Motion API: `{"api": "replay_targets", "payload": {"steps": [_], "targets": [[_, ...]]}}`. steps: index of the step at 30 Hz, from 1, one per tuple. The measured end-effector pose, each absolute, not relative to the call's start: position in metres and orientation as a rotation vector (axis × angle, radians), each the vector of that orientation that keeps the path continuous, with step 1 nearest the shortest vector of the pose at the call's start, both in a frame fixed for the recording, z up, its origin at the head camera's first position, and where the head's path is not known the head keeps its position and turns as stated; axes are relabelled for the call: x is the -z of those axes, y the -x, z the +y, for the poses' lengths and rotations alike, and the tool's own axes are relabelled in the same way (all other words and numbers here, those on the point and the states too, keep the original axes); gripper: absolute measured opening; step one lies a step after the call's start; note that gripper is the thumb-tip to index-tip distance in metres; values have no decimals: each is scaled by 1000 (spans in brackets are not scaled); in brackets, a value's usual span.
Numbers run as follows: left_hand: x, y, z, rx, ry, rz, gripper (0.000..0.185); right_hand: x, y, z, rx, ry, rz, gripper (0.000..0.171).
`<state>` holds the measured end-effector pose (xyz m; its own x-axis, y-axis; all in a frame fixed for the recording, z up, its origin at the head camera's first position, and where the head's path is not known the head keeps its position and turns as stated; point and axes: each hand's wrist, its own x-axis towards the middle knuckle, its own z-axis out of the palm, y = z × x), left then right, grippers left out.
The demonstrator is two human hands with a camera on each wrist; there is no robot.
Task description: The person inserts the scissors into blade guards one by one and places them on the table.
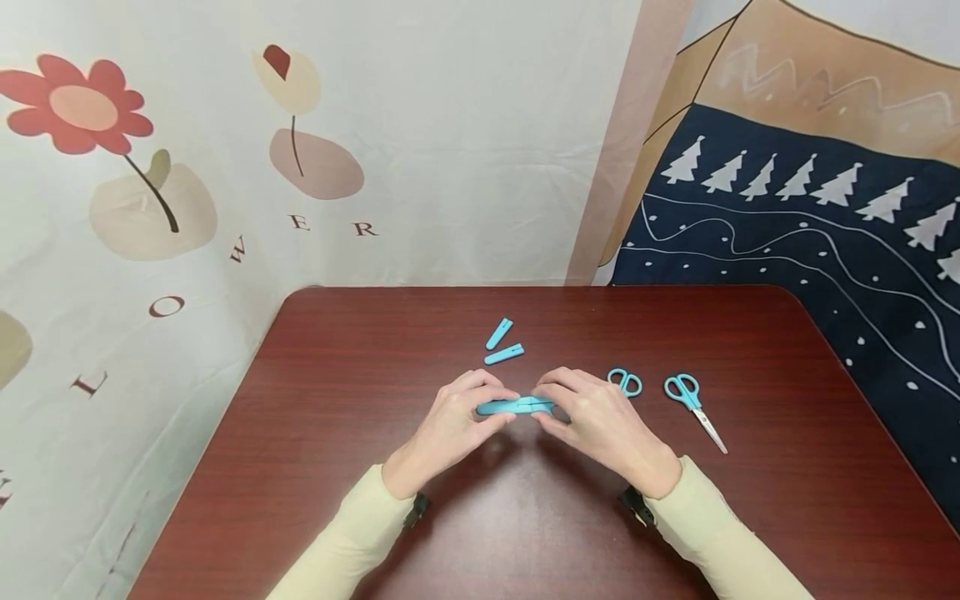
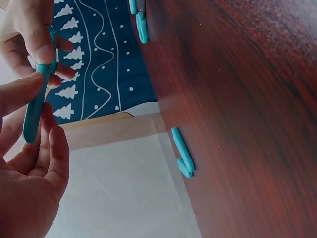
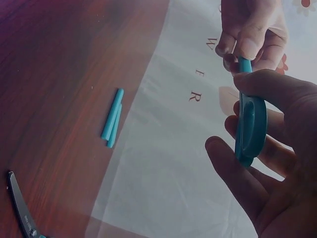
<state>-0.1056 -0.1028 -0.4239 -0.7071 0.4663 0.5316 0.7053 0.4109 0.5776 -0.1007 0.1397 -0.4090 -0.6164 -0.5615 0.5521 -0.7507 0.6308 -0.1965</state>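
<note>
Both hands meet over the middle of the dark red table (image 1: 352, 467), holding one small blue pair of scissors (image 1: 525, 405) level between them. My left hand (image 1: 501, 407) pinches the capped blade end (image 2: 35, 109). My right hand (image 1: 545, 408) grips the blue handle loop (image 3: 251, 126) between thumb and fingers. The scissors are lifted a little above the tabletop. Two loose blue blade caps (image 1: 502, 343) lie just beyond the hands, also visible as caps (image 2: 183, 154) and caps (image 3: 112, 119).
Right of my hands lie two more blue scissors: one (image 1: 625, 382) partly hidden behind my right hand, one (image 1: 693, 404) with its bare blade pointing toward me. Patterned cloth hangs behind the table (image 1: 450, 167). A dark blue tree-print cloth (image 1: 825, 250) lies to the right.
</note>
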Motion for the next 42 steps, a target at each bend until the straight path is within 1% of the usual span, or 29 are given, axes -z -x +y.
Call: {"api": "replay_targets", "payload": {"steps": [7,16,22,25,30,32,42], "targets": [[424,105,-102,1173,1018,-2395,23,408,100,139,-619,-1051,-2412,29],[422,105,-103,1109,1032,-2458,26,409,100,138,-593,-1059,-2419,25],[420,104,-104,1023,1057,-2466,25,409,100,136,-569,-1050,-2451,27],[419,104,-105,1000,1045,-2475,24,408,101,135,-548,-1048,-2465,33],[420,105,-109,955,982,-2502,23,408,103,138,-531,-1059,-2490,54],[421,105,-113,937,951,-2514,23,407,104,141,-538,-1055,-2501,60],[429,113,-141,912,865,-2544,25,399,104,164,-628,-917,-2616,61]]}}
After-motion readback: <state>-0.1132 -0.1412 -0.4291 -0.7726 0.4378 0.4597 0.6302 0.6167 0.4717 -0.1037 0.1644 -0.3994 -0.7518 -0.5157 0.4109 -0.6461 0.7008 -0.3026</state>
